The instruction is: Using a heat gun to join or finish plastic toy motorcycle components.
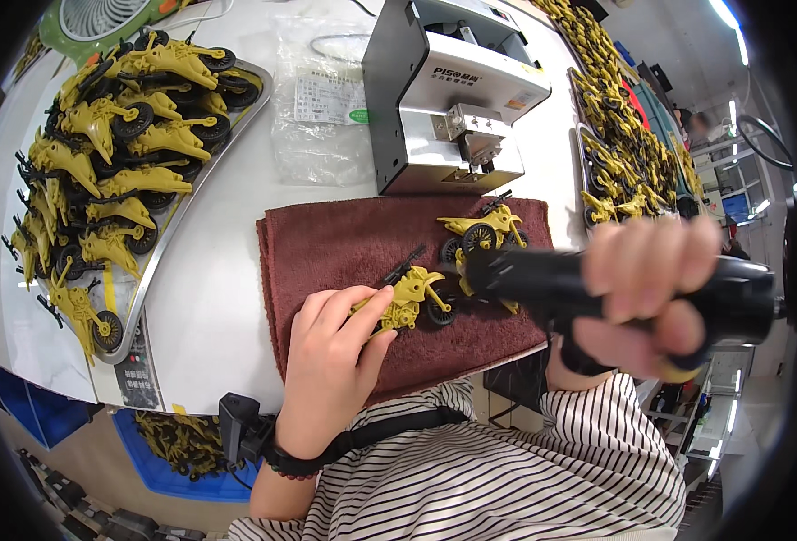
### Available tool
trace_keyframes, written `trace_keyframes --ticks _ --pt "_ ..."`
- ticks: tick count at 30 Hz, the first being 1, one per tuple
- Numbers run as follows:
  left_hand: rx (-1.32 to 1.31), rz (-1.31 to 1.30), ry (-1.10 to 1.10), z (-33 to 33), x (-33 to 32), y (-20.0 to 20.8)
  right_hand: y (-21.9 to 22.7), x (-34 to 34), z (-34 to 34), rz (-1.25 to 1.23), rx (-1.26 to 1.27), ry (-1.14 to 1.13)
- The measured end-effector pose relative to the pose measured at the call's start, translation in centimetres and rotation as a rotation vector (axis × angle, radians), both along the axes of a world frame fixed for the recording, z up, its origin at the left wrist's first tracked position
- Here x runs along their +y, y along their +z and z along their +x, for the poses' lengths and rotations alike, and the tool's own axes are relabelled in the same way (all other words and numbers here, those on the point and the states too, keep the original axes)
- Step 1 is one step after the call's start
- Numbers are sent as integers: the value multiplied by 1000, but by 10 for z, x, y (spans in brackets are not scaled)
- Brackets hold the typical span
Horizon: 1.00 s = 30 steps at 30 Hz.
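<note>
A yellow toy motorcycle (411, 292) with black wheels and a black handlebar part lies on a brown towel (313, 239). My left hand (328, 362) pinches its near left end between fingers and thumb, hiding that part. My right hand (653, 270), slightly blurred, is wrapped round a black power screwdriver (538, 278) held level over the towel's right side. The screwdriver's tip points left, close to the held motorcycle; whether they touch I cannot tell. More yellow motorcycle pieces (493, 223) lie behind the tool, partly covered by it.
A grey and black screw-feeding machine (453, 90) stands behind the towel, with a clear plastic bag (322, 135) at its left. A metal-edged tray (252, 106) at left holds many toy motorcycles, beside a green fan (101, 22). More motorcycles (619, 162) fill the right; a blue bin (151, 460) sits below.
</note>
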<state>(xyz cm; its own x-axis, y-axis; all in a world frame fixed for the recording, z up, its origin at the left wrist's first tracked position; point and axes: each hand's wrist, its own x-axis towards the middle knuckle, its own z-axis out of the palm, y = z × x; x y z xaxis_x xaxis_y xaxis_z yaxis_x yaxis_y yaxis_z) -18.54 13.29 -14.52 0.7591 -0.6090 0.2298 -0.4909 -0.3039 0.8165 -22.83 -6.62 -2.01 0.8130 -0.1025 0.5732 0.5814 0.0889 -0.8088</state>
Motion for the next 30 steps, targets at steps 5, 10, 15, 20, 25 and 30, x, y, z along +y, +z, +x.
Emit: trace_keyframes --ticks 5,10,15,20,25,30 --pt "11 -2 -24 0 -3 2 21 -41 15 -31 -103 -231" --pt "-23 72 -35 3 1 4 3 -43 47 36 -131 -268" --pt "-159 165 0 -6 0 13 2 -37 54 -11 -94 -276" --pt "-91 110 -118 -41 -37 16 18 -18 25 -51 16 5" --pt "-227 352 -52 -52 -43 -20 -13 30 16 95 61 208" --pt "-430 465 -3 -53 -47 -23 -25 48 9 -30 107 231"
